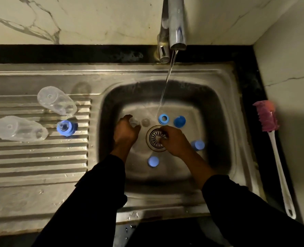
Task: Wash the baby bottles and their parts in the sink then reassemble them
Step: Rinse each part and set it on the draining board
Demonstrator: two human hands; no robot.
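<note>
Judging it midway: bottles (56, 100) lie aside, blue parts (179, 121) wait in sink (210, 107); my left grip (126, 130) clasps a clear part (134, 121), right grip (174, 141) unclear.

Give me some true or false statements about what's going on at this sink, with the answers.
1. Water runs from the tap. True.
2. The two clear bottles lie in the basin. False: both are on the drainboard.
3. The left hand holds a clear part. True.
4. The right hand holds the brush. False: it is at the drain; the brush lies on the counter.
5. A blue ring sits in the basin. True.
</note>
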